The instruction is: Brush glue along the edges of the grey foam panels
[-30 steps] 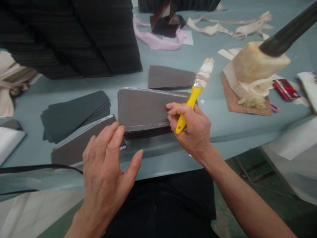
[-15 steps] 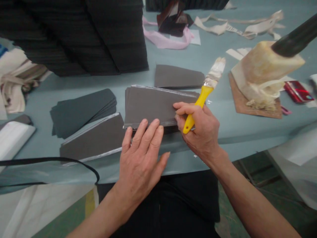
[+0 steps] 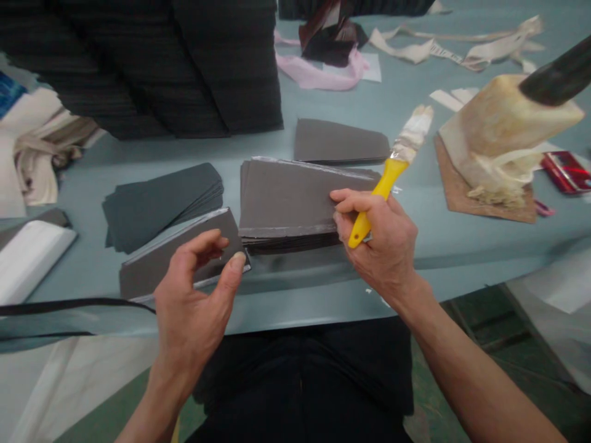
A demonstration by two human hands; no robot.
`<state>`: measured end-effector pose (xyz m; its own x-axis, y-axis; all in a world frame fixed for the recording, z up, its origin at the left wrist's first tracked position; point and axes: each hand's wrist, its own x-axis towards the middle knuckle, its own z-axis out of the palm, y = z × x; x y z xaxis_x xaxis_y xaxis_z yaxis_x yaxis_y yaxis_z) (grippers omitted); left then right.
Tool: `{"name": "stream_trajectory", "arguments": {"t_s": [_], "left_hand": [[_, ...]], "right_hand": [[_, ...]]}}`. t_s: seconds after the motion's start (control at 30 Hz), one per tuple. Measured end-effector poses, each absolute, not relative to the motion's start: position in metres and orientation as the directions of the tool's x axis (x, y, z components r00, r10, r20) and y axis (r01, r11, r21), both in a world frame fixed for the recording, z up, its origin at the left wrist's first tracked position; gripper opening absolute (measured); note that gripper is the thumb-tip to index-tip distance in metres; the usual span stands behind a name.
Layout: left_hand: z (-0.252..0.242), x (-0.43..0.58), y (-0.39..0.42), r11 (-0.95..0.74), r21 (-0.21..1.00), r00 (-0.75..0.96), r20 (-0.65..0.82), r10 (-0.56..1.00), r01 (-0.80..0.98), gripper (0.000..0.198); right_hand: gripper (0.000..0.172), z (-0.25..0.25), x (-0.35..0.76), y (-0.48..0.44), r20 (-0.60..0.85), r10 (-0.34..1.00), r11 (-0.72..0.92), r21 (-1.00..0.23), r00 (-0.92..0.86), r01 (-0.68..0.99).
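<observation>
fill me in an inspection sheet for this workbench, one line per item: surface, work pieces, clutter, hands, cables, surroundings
Surface: blue-grey table, small white flecks near the front edge.
Work pieces: grey-brown stack with whitish edges; similar piece to its left; fanned dark pieces behind that; yellow-handled brush, bristles whitened.
Clutter: pink strip, pale strips, red item.
Hands: right hand grips the brush, fingers at the stack; left hand part-open at the left piece, nothing seen in it, contact unclear.
Cables: black band at left, cord or strap unclear.
Surroundings: tall black stacks behind; green floor below.
</observation>
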<state>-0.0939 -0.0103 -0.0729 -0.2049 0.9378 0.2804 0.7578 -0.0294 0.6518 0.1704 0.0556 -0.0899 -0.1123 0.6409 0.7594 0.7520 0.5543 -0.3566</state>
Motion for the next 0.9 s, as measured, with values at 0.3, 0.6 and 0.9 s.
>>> {"name": "stream_trajectory", "arguments": {"t_s": [0.3, 0.6, 0.9], "left_hand": [[-0.058, -0.081, -0.008, 0.073, 0.847, -0.385, 0.161, 0.909, 0.526, 0.029], [-0.041, -0.077, 0.044, -0.108, 0.950, -0.420, 0.230, 0.878, 0.295, 0.044], [-0.023, -0.077, 0.096, -0.280, 0.615, 0.039, 0.374, 0.927, 0.738, 0.032]], "right_hand": [[0.018, -0.090, 0.171, 0.055, 0.763, 0.633, 0.565, -0.341, -0.130, 0.751], [0.020, -0.091, 0.169, 0.056, 0.778, 0.616, 0.579, -0.340, -0.124, 0.741], [0.022, -0.091, 0.167, 0.057, 0.781, 0.614, 0.585, -0.356, -0.112, 0.729]]}}
